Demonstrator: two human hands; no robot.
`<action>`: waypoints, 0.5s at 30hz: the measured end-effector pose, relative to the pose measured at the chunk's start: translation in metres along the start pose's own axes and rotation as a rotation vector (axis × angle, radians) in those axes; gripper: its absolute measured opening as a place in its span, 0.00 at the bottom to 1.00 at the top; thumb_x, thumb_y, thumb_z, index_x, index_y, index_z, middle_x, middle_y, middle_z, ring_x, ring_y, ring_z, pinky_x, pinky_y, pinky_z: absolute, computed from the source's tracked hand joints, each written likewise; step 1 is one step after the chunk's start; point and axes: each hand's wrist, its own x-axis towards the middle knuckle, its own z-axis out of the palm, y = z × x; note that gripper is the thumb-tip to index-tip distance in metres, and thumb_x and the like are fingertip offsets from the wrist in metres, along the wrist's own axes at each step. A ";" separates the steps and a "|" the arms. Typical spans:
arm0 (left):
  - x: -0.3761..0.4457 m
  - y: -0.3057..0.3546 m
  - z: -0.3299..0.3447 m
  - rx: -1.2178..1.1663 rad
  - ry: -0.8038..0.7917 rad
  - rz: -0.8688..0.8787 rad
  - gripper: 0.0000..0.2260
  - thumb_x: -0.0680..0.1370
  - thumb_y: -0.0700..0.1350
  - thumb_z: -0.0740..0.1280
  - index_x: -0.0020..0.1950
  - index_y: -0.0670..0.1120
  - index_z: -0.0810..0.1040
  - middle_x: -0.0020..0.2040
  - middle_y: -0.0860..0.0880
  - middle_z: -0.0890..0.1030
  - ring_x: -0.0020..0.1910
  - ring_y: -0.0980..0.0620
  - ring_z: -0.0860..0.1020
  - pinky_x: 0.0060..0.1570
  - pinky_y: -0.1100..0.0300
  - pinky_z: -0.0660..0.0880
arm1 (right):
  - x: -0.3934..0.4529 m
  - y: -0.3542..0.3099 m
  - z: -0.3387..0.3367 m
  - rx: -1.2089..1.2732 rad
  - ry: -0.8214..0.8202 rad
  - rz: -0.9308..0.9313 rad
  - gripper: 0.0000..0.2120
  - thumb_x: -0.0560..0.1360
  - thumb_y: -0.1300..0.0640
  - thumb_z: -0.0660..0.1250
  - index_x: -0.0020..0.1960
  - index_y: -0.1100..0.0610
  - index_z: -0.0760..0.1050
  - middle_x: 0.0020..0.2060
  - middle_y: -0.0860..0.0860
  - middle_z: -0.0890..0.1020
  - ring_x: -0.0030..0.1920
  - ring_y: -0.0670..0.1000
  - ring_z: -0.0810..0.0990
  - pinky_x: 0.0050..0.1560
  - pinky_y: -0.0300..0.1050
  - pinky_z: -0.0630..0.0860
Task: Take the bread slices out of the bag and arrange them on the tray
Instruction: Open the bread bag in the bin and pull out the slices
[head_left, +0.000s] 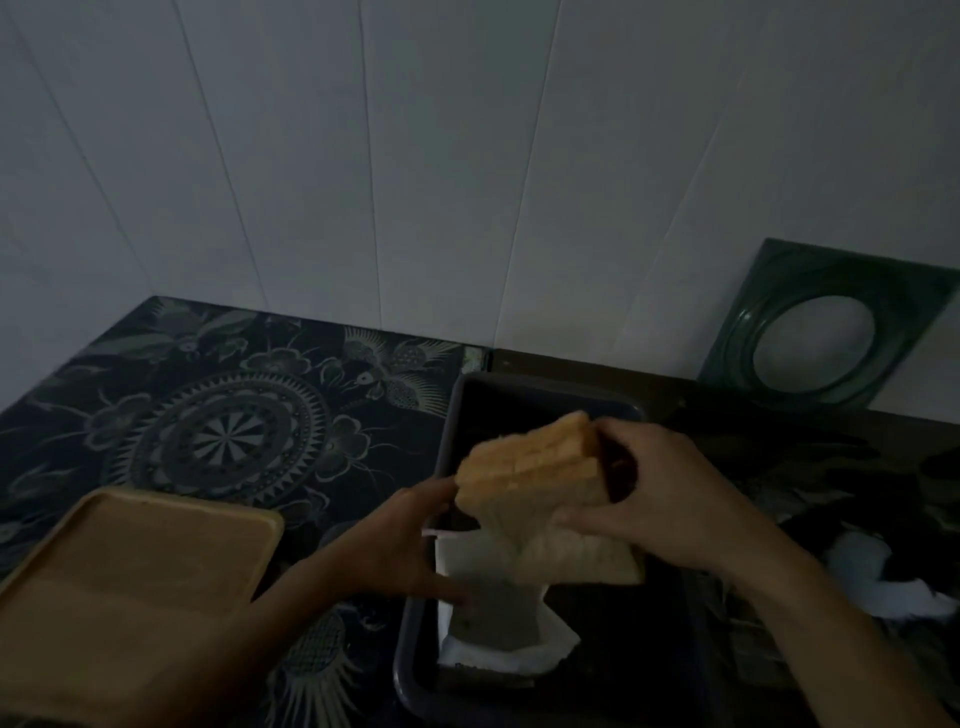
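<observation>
A stack of bread slices (540, 483) with tan crusts is lifted above a dark rectangular bin (457, 415). My right hand (670, 499) grips the stack from the right side. My left hand (410, 545) is at the stack's left lower edge, its fingers resting on the clear and white bread bag (498, 629) that lies in the bin. A bare tan wooden tray (130, 582) lies at the lower left of the table. The scene is dim.
The table (234, 415) wears a dark floral-patterned cloth. A green square frame with a round opening (810, 332) leans on the white panelled wall at the right. Crumpled dark and white material (883, 582) lies to the right of the bin.
</observation>
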 end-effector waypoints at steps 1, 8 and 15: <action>-0.002 0.007 0.001 -0.110 0.001 0.013 0.39 0.64 0.51 0.84 0.72 0.57 0.70 0.68 0.56 0.77 0.67 0.57 0.76 0.66 0.61 0.74 | 0.003 0.001 -0.005 0.074 0.000 -0.011 0.28 0.62 0.40 0.82 0.59 0.42 0.79 0.52 0.37 0.84 0.53 0.35 0.81 0.52 0.37 0.78; -0.015 0.037 -0.005 -0.686 0.273 -0.048 0.28 0.72 0.45 0.78 0.70 0.46 0.73 0.66 0.40 0.79 0.67 0.41 0.77 0.65 0.44 0.75 | 0.028 -0.011 -0.010 0.442 -0.115 -0.125 0.21 0.66 0.51 0.83 0.57 0.44 0.84 0.53 0.43 0.88 0.54 0.43 0.86 0.58 0.51 0.81; -0.047 0.036 -0.026 -0.786 0.465 -0.171 0.25 0.70 0.52 0.79 0.64 0.47 0.79 0.61 0.40 0.82 0.62 0.41 0.81 0.56 0.50 0.81 | 0.050 -0.033 0.027 0.597 -0.213 -0.148 0.19 0.67 0.53 0.82 0.57 0.45 0.85 0.54 0.44 0.88 0.55 0.44 0.86 0.57 0.46 0.81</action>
